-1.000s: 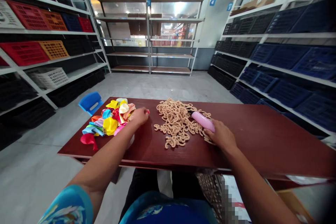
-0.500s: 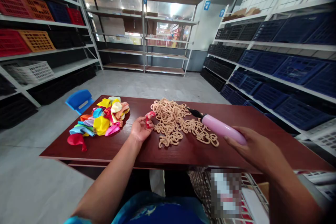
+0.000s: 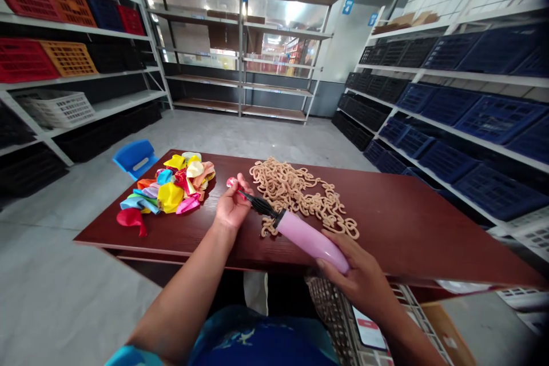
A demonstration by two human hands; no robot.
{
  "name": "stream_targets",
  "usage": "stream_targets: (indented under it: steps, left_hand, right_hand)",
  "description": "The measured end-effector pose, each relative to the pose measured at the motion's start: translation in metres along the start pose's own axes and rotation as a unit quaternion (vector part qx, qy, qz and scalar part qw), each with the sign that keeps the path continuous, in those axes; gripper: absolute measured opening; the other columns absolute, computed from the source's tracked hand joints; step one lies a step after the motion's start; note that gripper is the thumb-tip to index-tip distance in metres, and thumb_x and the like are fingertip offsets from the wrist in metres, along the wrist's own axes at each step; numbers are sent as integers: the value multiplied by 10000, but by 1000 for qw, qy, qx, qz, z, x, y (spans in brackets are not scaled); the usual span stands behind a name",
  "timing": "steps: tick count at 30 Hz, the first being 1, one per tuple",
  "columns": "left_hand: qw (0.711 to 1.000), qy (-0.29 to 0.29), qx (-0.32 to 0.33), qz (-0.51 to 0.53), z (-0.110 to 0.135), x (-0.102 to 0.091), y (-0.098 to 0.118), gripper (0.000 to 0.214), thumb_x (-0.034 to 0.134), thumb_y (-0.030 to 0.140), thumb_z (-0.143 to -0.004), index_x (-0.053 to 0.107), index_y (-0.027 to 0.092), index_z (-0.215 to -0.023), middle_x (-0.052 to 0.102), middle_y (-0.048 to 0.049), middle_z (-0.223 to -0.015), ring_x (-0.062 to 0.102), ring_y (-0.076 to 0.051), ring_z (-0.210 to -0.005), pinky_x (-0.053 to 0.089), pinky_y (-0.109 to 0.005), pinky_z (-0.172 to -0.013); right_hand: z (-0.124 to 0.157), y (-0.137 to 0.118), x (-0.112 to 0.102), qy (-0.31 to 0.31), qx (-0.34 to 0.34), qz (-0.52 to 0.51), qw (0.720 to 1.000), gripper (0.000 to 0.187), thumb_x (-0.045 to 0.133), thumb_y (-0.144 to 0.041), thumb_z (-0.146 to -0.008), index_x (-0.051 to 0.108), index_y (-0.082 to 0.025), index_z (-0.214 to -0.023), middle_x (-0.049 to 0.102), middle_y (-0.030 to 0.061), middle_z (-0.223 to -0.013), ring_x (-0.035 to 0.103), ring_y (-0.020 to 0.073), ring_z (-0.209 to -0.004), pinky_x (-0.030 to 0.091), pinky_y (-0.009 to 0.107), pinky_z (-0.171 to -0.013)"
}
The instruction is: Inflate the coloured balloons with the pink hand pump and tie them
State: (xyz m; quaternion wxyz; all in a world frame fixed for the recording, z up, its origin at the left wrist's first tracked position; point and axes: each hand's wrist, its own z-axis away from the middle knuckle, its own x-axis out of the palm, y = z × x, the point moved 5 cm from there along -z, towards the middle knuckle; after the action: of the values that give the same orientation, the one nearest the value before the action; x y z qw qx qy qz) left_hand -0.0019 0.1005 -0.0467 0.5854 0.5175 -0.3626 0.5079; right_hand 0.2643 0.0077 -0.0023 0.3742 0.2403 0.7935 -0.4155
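A red balloon (image 3: 232, 182) is pinched in the fingers of my left hand (image 3: 232, 206). My right hand (image 3: 358, 269) grips the rear of a pink balloon pump (image 3: 311, 240), whose black nozzle points left and reaches my left fingers. Whether the tip sits inside the balloon's neck or only beside it is hidden by the fingers. Behind the pump lies a pile of tan, curled long balloons or cords (image 3: 285, 183), spread to the right. Left of my left hand is a heap of colourful flat balloons (image 3: 171, 197), with a single red balloon (image 3: 131, 218) at its near edge.
The dark red table (image 3: 412, 223) carries both piles. A blue chair (image 3: 135, 158) stands beyond its left end. Below the near edge are a wire basket (image 3: 412, 297) and a phone (image 3: 368, 329). Shelves with crates (image 3: 497, 120) line both sides.
My right hand has brought the pump left and nearer, so its nozzle now meets my left fingers. The red balloon has been turned in my left hand.
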Motion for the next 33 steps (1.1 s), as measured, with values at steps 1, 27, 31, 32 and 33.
stream_targets:
  steps: [1,27,31,32,33]
  left_hand:
    - [1000,1,6,3,1,0,3,225,385,120,-868,607,153,-876,616,-43,-828,553,-81,-641,451,-223,-594]
    - [989,57,106,-88,3,-9,-1,270,576,0,-720,478,186,-890,643,-26,-910,623,-112,-695,471,-211,-574]
    - [995,9,33,-90,4,-3,-5,200,551,34,-753,547,157,-910,632,-20,-805,614,-111,-680,494,-246,-633]
    - [996,-8,9,-91,5,-1,-6,197,543,40,-758,562,150,-920,629,-24,-795,612,-112,-677,496,-257,-649]
    - [995,-23,-12,-92,5,2,-7,196,538,49,-764,573,146,-930,627,-28,-785,609,-113,-670,497,-267,-659]
  right_hand:
    - [1,0,0,-2,-1,5,1000,454,557,-324,-753,464,-287,-1196,564,69,-1149,554,228,-1034,482,411,-868]
    - [-5,0,28,4,-36,37,999,483,542,-334,-775,422,-222,-1229,551,88,-1128,539,206,-1028,475,367,-867]
    - [-9,3,31,12,-38,46,998,482,547,-345,-770,430,-218,-1221,553,86,-1119,535,205,-1025,465,368,-876]
    - [-10,5,32,12,-38,50,998,484,547,-349,-770,430,-221,-1223,552,85,-1122,533,206,-1027,463,370,-879]
    - [-10,7,31,12,-38,55,998,487,547,-352,-771,427,-223,-1225,550,86,-1128,530,208,-1031,460,372,-882]
